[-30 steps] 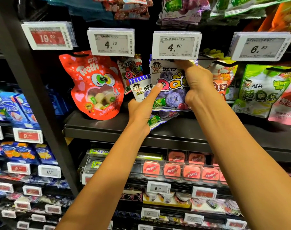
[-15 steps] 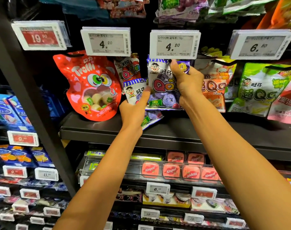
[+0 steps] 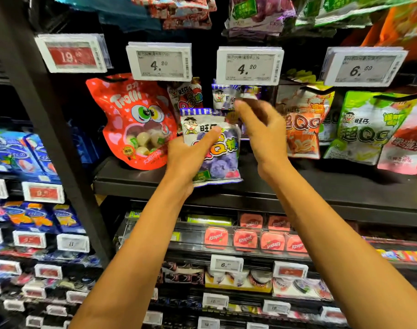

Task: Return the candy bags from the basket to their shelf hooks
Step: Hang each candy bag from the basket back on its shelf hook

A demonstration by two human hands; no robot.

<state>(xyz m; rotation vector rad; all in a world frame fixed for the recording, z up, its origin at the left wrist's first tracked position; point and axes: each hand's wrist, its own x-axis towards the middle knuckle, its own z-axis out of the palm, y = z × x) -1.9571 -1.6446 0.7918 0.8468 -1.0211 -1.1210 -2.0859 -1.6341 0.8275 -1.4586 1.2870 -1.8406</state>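
Observation:
My left hand [image 3: 190,160] grips a purple-and-white QQ candy bag [image 3: 217,153] from its left side and holds it upright in front of the shelf. A second purple QQ bag [image 3: 220,97] hangs on the hook under the middle 4.20 price tag [image 3: 249,66]. Just below and in front of that hanging bag is my right hand [image 3: 262,131], blurred, with its fingers apart and nothing in them. The hand hides most of the hanging bag. The basket is out of view.
A red Trolli bag [image 3: 133,124] hangs to the left, a red QQ bag [image 3: 187,96] beside it. Orange [image 3: 302,124] and green QQ bags [image 3: 366,129] hang to the right. A black shelf edge [image 3: 321,186] runs below, with Kissport tins [image 3: 245,239] underneath.
My right hand has let go of the purple bag at the hook and dropped back down. My left hand has raised its own purple bag and turned it upright.

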